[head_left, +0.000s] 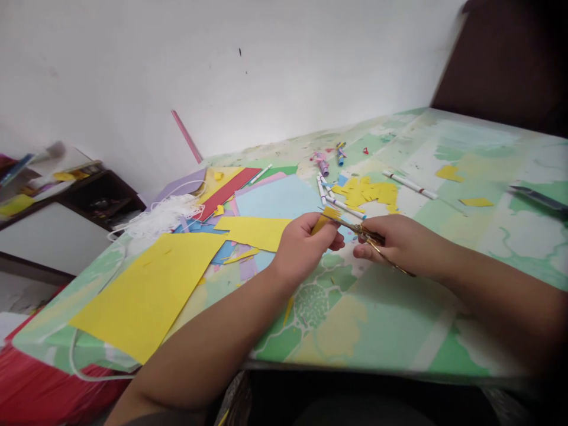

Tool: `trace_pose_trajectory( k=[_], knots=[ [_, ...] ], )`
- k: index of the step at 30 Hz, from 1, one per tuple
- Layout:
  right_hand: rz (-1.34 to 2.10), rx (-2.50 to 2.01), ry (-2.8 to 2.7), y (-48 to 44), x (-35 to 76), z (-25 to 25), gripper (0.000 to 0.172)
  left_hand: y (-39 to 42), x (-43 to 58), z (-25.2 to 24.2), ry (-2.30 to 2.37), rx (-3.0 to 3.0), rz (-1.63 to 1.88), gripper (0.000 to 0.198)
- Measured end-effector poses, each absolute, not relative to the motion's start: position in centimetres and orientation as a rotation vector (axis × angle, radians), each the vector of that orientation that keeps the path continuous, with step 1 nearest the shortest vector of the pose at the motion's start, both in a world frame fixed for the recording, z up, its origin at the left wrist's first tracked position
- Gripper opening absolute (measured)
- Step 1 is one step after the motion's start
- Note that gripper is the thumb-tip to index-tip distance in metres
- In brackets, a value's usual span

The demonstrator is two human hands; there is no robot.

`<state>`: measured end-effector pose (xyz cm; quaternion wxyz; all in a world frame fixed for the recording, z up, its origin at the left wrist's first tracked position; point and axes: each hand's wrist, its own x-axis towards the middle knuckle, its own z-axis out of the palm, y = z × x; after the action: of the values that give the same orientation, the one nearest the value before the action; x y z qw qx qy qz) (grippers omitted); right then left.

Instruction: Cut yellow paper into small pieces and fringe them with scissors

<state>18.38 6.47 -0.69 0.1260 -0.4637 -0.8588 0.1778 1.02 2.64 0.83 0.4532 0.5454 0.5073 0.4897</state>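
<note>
Over the middle of the table, my left hand [304, 245] pinches a small yellow paper piece [326, 219] between thumb and fingers. My right hand [394, 242] is closed round the handles of gold-coloured scissors [373, 236]. The scissor blades point left and lie across the upper part of the yellow piece; whether they are fully closed is too small to tell. Left of my left hand lie a yellow strip [261, 232] and a large yellow sheet [155, 290]. Behind the scissors is a pile of yellow cut pieces [366, 192].
White cord [166, 214] lies in a tangle beside a red sheet [228, 192] and a light blue sheet [275, 198]. Markers [410, 184] and small paper rolls [341, 154] are farther back. A dark cutter [539, 198] lies at the right. A shelf [102, 195] stands left.
</note>
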Motion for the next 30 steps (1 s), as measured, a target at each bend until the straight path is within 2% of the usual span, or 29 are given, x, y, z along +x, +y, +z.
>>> trace_pose_trajectory(
  k=[19,30],
  knots=[
    [0.524,-1.466,-2.425,6.37,18.11,-0.03,0.049,2.43,0.98,1.14,1.270,1.353,1.210,0.018],
    [0.506,-1.358,-2.483,6.08,18.36,-0.22,0.048,2.49,1.00,1.22,1.286,1.336,1.221,0.018]
  ],
)
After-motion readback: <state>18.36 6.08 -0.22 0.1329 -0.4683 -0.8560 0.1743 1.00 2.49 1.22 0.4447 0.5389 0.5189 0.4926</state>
